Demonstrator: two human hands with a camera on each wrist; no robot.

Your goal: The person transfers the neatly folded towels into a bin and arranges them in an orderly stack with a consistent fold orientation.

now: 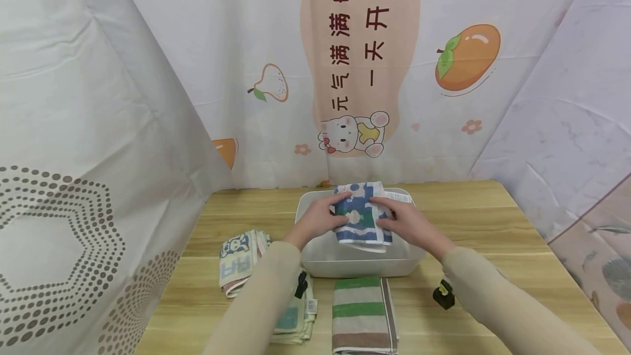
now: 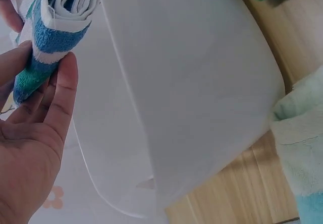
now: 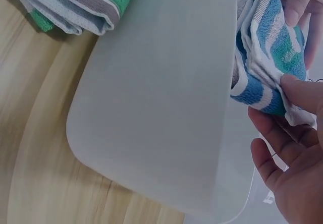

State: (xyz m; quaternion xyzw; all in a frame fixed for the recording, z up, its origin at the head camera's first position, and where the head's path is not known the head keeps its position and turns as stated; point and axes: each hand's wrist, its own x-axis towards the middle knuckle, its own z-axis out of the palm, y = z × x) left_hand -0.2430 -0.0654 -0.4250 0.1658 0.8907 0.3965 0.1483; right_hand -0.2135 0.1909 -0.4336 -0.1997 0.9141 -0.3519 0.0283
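Observation:
A folded towel (image 1: 362,218) in blue, white and green is held over a white plastic bin (image 1: 360,270). My left hand (image 1: 319,218) pinches its left side between thumb and fingers. On the opposite side my right hand (image 1: 409,222) grips the towel the same way. Both wrist views show the towel's folded layers at the bin's rim: the left hand (image 2: 43,118) has its fingers under the towel (image 2: 58,35), and the right hand (image 3: 298,138) has its thumb on top of the towel (image 3: 272,52).
A folded green, white and brown striped towel (image 1: 362,311) lies in front of the bin. Left of it are a pale green towel (image 1: 291,319), partly behind my left sleeve, and a towel with a blue figure (image 1: 236,256). A printed curtain (image 1: 276,141) hangs behind the wooden table (image 1: 473,223).

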